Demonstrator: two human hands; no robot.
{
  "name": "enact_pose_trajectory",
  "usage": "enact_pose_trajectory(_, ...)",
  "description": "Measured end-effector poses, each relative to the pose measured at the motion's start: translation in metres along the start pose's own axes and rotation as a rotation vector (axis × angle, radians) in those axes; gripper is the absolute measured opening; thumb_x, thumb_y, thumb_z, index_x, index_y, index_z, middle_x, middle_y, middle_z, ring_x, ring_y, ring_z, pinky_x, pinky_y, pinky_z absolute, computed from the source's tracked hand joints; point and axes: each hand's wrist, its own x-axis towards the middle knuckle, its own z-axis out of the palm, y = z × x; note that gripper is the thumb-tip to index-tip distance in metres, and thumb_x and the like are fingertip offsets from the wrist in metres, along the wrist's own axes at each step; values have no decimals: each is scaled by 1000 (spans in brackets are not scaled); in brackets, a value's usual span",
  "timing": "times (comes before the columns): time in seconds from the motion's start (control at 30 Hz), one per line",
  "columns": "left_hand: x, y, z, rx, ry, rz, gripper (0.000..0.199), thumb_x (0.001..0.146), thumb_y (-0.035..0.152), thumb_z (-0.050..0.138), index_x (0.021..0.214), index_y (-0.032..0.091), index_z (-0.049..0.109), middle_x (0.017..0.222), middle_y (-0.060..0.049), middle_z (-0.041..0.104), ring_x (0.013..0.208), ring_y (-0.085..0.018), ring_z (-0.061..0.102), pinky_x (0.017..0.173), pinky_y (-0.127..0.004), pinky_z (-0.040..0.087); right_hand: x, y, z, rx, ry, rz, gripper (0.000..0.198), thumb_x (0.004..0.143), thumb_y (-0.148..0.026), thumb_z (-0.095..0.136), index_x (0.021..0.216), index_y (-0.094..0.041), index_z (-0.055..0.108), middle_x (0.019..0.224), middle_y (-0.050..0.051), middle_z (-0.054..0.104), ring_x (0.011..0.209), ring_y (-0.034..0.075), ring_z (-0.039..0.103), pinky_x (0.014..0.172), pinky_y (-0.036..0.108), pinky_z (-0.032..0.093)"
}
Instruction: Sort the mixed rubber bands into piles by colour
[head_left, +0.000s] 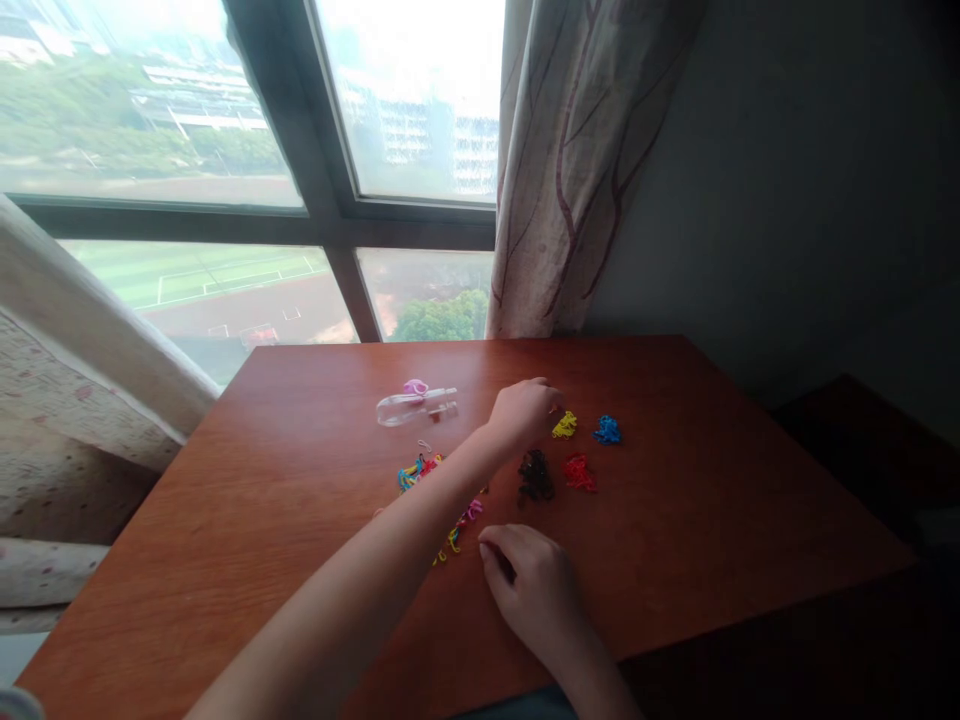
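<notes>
My left hand reaches across the table, its curled fingertips beside a small pile of yellow rubber bands. Whatever its fingers hold is too small or hidden to see. Nearer me, my right hand rests low over the wood, thumb and forefinger closed together at the edge of a mixed heap of coloured rubber bands. My left forearm covers part of that heap. Sorted piles lie around: black rubber bands, red rubber bands and blue rubber bands.
A clear plastic container with a pink piece lies toward the back of the brown table. A single pale band lies in front of it. Behind the table are a window and a patterned curtain.
</notes>
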Motion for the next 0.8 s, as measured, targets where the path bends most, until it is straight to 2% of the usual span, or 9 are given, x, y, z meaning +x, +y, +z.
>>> enact_pose_trajectory(0.17,-1,-2,9,-19,6,-10,19,86,26,60,97,25,76,89,-5,69,76,-19,65,64,-26,46,-1,0,0,6,0,-5,20,91,-14,49,89,-22,67,83,3,70,78,18,65,73,26,44)
enact_pose_trajectory(0.33,-23,-9,-10,-68,93,-19,23,90,33,56,97,23,76,91,-6,69,76,-18,65,66,-27,47,-2,0,-1,-19,-3,-19,20,90,-13,50,89,-22,67,82,2,70,77,17,65,72,25,44)
enact_pose_trajectory(0.47,-60,-16,-38,-125,153,-32,24,92,34,54,101,22,73,91,-4,70,77,-16,63,69,-25,46,-1,-1,-2,-52,-12,-17,20,90,-14,50,89,-22,68,80,2,70,75,17,65,71,25,44)
enact_pose_trajectory(0.6,-110,-21,-58,-219,196,-63,20,91,28,55,96,20,73,82,-2,70,68,-13,59,63,-24,43,-1,-2,-3,-81,-25,-28,19,91,-15,50,88,-22,67,79,1,69,75,16,65,71,25,43)
enact_pose_trajectory(0.8,-173,-19,-52,-479,306,-246,21,91,31,56,86,18,72,70,0,68,58,-11,54,54,-21,40,0,-5,-3,-116,-61,-32,16,91,-15,52,88,-23,67,80,1,70,76,17,65,70,25,42)
